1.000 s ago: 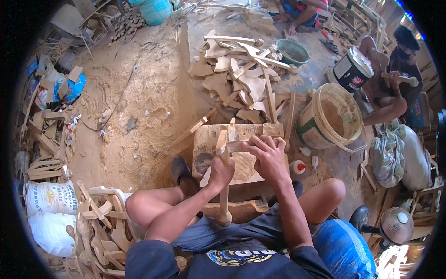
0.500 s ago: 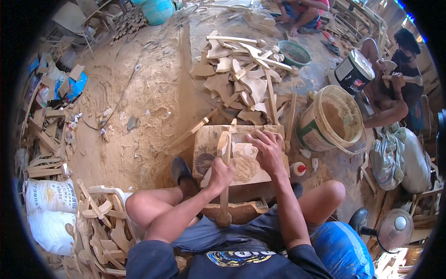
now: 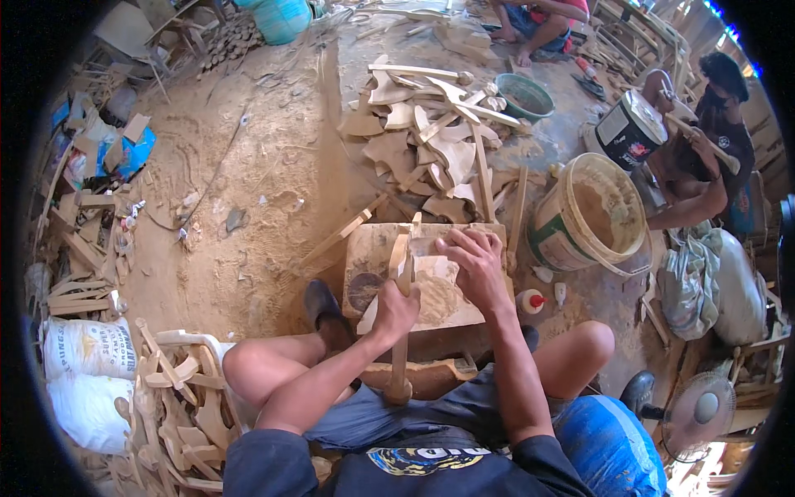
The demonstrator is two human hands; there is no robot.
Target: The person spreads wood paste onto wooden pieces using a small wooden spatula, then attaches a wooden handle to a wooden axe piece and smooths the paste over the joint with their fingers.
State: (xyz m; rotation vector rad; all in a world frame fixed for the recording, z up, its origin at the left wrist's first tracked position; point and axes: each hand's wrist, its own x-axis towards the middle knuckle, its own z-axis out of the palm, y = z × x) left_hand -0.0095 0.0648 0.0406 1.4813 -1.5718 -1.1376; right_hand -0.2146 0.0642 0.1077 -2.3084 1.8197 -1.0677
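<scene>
A: ok so what's different from a second ago?

B: Mostly the right hand (image 3: 476, 261). It was lower, its fingertips closer in to the long wooden piece (image 3: 398, 360) — now it's a touch higher in the frame, over the right part of the wooden block (image 3: 364, 257). The left hand (image 3: 396, 311) has stayed put, so I'd say the piece is being kept steady while the right does the moving.

A: And where's the piece exactly?

B: Centre of the frame, running nearly straight up and down. Top end is over the block, knobbed bottom end down by the shorts (image 3: 443, 410).

A: How are the hands set?

B: Left is closed right round the piece, a proper fist. Right is half open, fingers bent and spread a little. There may be something thin under the fingertips, but it's too small to make out, so I can't tell if it's gripping anything.

A: Anything else shift?

B: Yeah, the co-worker (image 3: 720, 124) at the upper right has a stick (image 3: 704, 141) at a new slant. The pile of cut wood (image 3: 451, 153) at upper centre looks untouched, same for the red-capped bottle (image 3: 531, 301) right of the block.
</scene>
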